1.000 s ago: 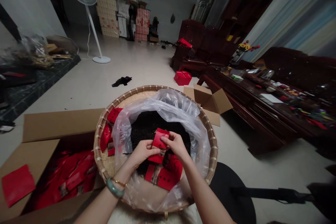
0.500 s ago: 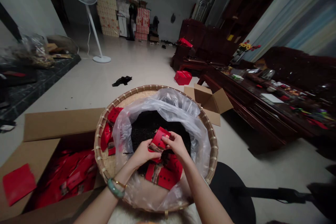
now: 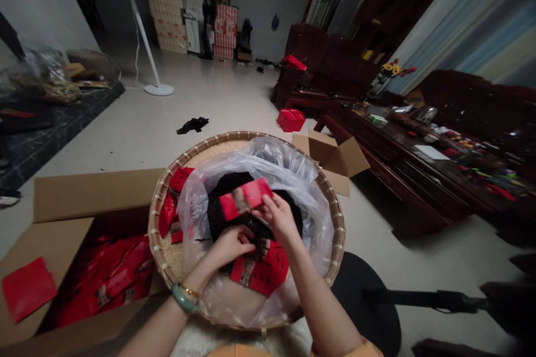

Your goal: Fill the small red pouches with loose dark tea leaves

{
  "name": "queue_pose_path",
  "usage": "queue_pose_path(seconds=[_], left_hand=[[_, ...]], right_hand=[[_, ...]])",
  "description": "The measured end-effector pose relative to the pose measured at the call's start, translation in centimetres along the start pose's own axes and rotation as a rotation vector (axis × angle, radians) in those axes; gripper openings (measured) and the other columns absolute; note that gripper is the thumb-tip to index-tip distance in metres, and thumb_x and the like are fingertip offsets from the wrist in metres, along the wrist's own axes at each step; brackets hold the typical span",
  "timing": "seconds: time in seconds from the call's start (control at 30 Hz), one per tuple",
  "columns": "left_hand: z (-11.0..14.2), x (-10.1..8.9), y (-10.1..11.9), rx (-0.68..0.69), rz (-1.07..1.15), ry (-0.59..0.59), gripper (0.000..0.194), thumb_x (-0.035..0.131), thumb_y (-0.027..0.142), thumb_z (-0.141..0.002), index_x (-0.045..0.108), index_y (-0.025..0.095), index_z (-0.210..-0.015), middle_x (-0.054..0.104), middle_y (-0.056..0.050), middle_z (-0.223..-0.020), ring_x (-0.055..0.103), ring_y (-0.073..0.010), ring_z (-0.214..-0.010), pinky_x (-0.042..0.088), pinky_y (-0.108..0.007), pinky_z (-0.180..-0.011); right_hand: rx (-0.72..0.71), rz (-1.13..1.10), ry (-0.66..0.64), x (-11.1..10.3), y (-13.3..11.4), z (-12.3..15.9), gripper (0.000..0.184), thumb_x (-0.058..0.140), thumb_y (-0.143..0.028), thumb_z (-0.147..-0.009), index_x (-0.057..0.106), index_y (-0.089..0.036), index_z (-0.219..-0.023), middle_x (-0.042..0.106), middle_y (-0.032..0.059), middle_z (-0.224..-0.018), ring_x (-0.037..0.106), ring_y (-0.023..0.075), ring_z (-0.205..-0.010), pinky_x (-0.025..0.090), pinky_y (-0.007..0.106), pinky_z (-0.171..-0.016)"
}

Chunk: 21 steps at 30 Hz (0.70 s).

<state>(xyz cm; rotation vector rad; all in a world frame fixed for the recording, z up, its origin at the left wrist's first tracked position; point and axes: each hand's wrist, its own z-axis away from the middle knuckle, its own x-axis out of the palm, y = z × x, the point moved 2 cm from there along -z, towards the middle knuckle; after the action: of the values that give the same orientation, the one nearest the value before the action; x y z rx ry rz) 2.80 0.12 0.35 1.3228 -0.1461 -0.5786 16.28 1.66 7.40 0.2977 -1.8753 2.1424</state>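
My right hand (image 3: 277,217) pinches a small red packet (image 3: 247,198) with a brownish picture band, raised and tilted over dark loose, leaf-like material (image 3: 221,213). Lower and to the left, my left hand (image 3: 231,245) is loosely curled, thumb and fingers apart, just over the material; nothing shows in it. A green bangle circles that wrist. Larger red packaging (image 3: 268,270) with black marks lies below both hands. The dark material sits in a clear plastic bag (image 3: 320,223), spread open inside a round woven bamboo basket (image 3: 341,217).
Several red packets (image 3: 168,215) lie at the basket's left side. An open carton (image 3: 98,195) of red packets stands left, a smaller open carton (image 3: 355,156) beyond the basket. A black round base (image 3: 368,312) is at right. A white fan (image 3: 159,90) and a dark wooden table (image 3: 377,178) stand farther off.
My left hand has let go of the small red packet and moved slightly down. My right hand keeps the packet and has lifted and turned it up and to the left.
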Motion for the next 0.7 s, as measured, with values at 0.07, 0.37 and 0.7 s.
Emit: queue_pose_path(seconds=[0.07, 0.37, 0.7], left_hand=[[0.6, 0.7, 0.6, 0.125, -0.304, -0.054, 0.010, 0.068, 0.022, -0.060, 0.064, 0.017, -0.068, 0.066, -0.004, -0.065, 0.059, -0.0201, -0.061, 0.041, -0.029, -0.058], [2.5, 2.5, 0.8, 0.253, -0.958, -0.119, 0.023, 0.057, 0.011, -0.072, 0.064, 0.018, -0.093, 0.065, -0.012, -0.097, 0.057, -0.0241, -0.089, 0.042, -0.033, -0.076], [1.1, -0.5, 0.6, 0.145, -0.869, -0.047, 0.007, 0.063, 0.022, -0.072, 0.068, 0.023, -0.076, 0.068, -0.003, -0.080, 0.061, -0.0179, -0.073, 0.039, -0.025, -0.064]], right_hand=[[0.126, -0.061, -0.288, 2.6, -0.6, 0.6, 0.051, 0.064, -0.052, -0.071, 0.056, -0.023, -0.112, 0.065, 0.0046, -0.095, 0.065, 0.0198, -0.086, 0.055, 0.036, -0.072], [0.197, 0.224, -0.183, -1.4, 3.8, -0.6, 0.046, 0.067, -0.051, -0.067, 0.064, -0.016, -0.097, 0.068, 0.0072, -0.086, 0.065, 0.0158, -0.076, 0.051, 0.031, -0.071], [-0.110, 0.920, -0.186, -6.1, 5.7, 1.6, 0.028, 0.047, -0.028, -0.084, 0.068, -0.021, -0.100, 0.071, 0.0051, -0.098, 0.065, 0.0219, -0.092, 0.048, 0.035, -0.085]])
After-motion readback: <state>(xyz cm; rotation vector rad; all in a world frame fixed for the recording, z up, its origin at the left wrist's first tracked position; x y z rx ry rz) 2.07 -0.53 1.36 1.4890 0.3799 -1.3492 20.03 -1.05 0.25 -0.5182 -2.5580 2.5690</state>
